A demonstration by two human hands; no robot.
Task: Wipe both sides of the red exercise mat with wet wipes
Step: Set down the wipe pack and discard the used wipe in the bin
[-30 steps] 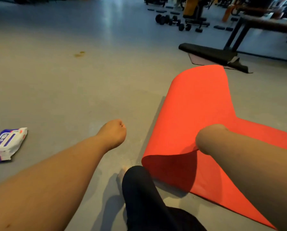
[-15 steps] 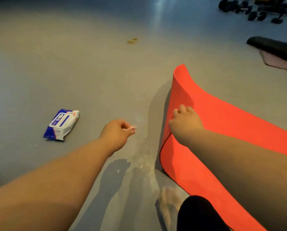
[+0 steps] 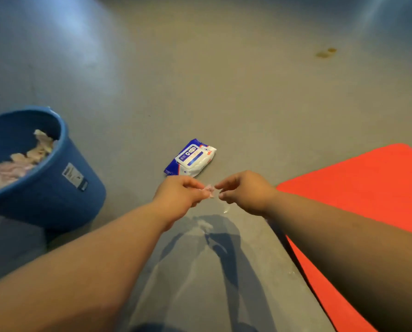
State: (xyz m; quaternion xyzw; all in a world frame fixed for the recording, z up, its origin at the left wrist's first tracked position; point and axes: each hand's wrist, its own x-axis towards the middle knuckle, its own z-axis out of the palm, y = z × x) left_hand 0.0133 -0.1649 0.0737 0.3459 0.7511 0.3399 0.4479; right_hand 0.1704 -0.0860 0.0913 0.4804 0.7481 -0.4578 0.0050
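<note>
The red exercise mat point(image 3: 372, 188) lies flat on the grey floor at the right, partly under my right forearm. A blue and white pack of wet wipes point(image 3: 191, 157) lies on the floor just beyond my hands. My left hand point(image 3: 178, 195) grips a small crumpled wipe point(image 3: 209, 189) above the floor. My right hand point(image 3: 244, 191) meets it from the right, its fingertips pinching the same wipe. Both hands hover left of the mat's edge.
A blue plastic bucket point(image 3: 56, 188) holding several used wipes stands at the left. A wet streak point(image 3: 200, 226) shines on the floor beneath my hands. A small brown stain point(image 3: 326, 53) marks the floor far right.
My right hand let go of the mat's lifted edge and came over to the wipe in my left hand. The mat now lies flat. The view swung left, bringing the bucket in.
</note>
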